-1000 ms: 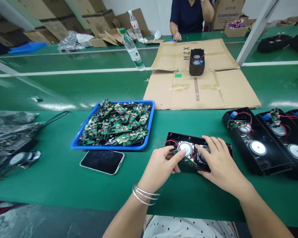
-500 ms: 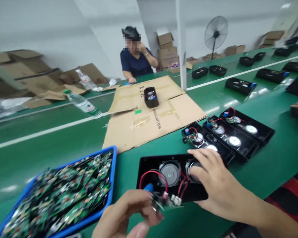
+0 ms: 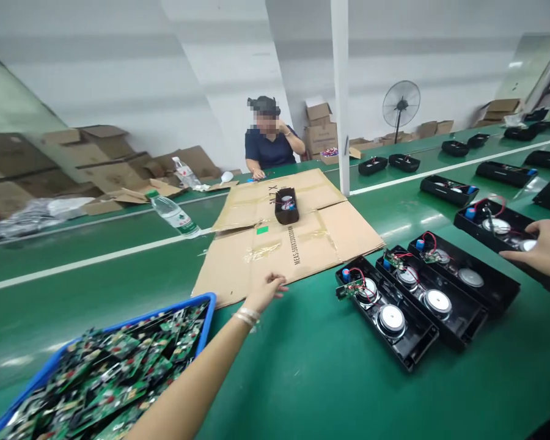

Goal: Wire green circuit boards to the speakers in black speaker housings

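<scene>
My left hand [image 3: 266, 294] is stretched out over the near edge of the flattened cardboard [image 3: 231, 269], its fingers loosely bent and apart with nothing visible in them. At the right edge, my right hand [image 3: 547, 247] grips the end of a black speaker housing [image 3: 474, 225], which has a blue cylindrical part, red wires and round speakers inside. Part of this hand is cut off by the frame. Beside it lie three more open housings in a row: a near one [image 3: 407, 339], a middle one [image 3: 461, 318] and a far one [image 3: 497, 284].
A blue tray [image 3: 207, 324] heaped with green circuit boards [image 3: 119, 373] stands at the left. One housing [image 3: 286, 208] rests on the cardboard. A water bottle [image 3: 174, 214] lies beyond. Across the green bench [image 3: 302, 379] sits a person [image 3: 271, 146]; more housings [image 3: 504, 173] line the right.
The housing that was in front of me is now at the right, in my right hand. My left hand has let go of the circuit board and moved forward to the cardboard.
</scene>
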### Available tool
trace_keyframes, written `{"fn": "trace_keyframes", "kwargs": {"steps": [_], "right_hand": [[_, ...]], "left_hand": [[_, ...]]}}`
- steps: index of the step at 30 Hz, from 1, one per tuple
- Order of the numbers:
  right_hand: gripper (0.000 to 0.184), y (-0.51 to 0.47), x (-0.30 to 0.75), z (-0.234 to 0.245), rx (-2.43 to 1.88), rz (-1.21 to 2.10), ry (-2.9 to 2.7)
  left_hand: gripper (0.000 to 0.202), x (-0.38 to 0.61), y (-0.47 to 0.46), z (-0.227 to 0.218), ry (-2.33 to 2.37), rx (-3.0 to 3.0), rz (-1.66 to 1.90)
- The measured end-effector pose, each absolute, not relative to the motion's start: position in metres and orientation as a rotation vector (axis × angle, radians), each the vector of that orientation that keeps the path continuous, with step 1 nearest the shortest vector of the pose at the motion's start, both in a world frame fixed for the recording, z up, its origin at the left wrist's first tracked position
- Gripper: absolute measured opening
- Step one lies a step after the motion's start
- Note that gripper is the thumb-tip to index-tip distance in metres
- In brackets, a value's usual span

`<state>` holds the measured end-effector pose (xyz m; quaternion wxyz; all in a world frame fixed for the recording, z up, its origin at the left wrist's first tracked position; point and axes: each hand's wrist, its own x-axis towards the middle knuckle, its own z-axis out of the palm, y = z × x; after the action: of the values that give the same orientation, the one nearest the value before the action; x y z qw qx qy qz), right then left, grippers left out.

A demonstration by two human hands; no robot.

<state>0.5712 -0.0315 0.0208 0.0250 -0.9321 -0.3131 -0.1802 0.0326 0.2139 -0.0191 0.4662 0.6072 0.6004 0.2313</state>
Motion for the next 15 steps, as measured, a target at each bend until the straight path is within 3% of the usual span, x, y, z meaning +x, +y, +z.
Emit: {"fn": "trace_keyframes", "kwargs": {"steps": [9,15], "right_hand": [[0.060,-0.042,0.604,-0.046,-2.812,-0.057,-0.776],[0.045,-0.055,0.615,-0.062,-2.698,-0.094,-0.967]], "left_hand": [[0.035,0.080,0.363,-0.023,1.868,1.861,0.493],[0.039,0.115,0.418,-0.016,1.817,2.323,0.413]]}}
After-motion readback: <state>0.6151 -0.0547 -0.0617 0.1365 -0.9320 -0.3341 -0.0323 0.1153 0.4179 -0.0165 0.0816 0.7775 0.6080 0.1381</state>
